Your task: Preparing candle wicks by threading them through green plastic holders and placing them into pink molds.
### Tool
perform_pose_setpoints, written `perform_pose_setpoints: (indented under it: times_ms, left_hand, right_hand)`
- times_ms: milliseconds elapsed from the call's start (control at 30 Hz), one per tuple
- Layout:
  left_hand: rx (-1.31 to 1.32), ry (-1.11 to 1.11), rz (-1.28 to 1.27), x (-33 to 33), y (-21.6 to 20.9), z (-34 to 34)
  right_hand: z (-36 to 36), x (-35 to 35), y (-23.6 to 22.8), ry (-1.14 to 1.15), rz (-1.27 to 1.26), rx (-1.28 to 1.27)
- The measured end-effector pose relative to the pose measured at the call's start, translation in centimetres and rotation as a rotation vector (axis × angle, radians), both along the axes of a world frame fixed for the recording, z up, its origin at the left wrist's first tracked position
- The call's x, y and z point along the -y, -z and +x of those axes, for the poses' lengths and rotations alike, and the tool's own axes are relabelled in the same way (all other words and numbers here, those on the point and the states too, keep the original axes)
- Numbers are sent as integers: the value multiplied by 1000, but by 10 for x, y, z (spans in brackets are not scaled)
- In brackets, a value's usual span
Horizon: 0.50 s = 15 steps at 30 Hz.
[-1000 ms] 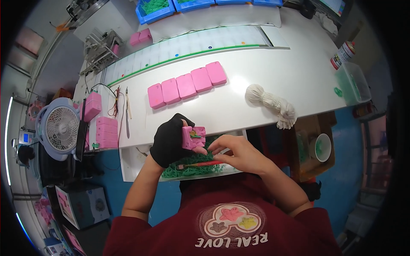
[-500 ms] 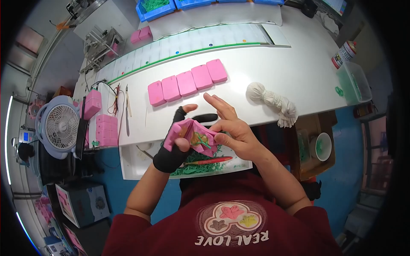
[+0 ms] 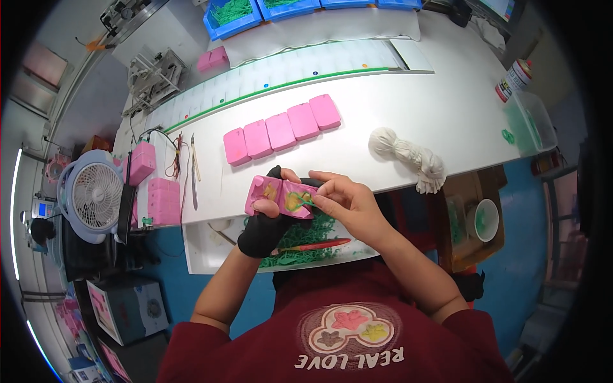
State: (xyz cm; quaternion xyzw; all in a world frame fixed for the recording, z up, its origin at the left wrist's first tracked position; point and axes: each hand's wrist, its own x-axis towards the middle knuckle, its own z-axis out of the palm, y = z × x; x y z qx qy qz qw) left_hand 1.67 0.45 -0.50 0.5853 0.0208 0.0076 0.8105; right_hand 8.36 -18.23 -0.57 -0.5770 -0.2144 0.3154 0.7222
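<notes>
My left hand (image 3: pixel 260 231), in a black glove that leaves fingertips bare, grips a pink rubber mould (image 3: pixel 255 184) that is spread open like a book. Its thumb presses the left half, and yellowish hollows show inside. A thin green branching piece (image 3: pixel 301 199), like moulded wax, lies at the right half. My bare right hand (image 3: pixel 350 203) pinches that green piece at the mould's right edge. Below both hands sits a white open drawer (image 3: pixel 198 250) with green scraps (image 3: pixel 288 258) and a red-handled slim tool (image 3: pixel 317 244).
Several closed pink moulds (image 3: pixel 280 131) stand in a row on the white table (image 3: pixel 383 102). A bundled white cloth (image 3: pixel 408 157) lies to the right. Thin tools (image 3: pixel 194 172), stacked pink blocks (image 3: pixel 163 202) and a fan (image 3: pixel 96 195) are at left. Blue bins (image 3: pixel 290 9) stand behind.
The mould has been opened wider and flatter, baring its inside. My right hand's fingers have closed in on the green piece. The view has shifted slightly.
</notes>
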Motion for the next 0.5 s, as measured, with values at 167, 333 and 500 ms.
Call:
perform_pose_setpoints:
  times_ms: [167, 333, 500]
  left_hand:
    - [0, 18, 153, 1, -1, -2]
    - [36, -158, 155, 7, -1, 0]
    - [79, -292, 82, 21, -8, 6]
  right_hand:
    - [16, 6, -13, 24, -112, 229]
    - [12, -5, -17, 212, -137, 506]
    - [-9, -20, -12, 227, 3, 49]
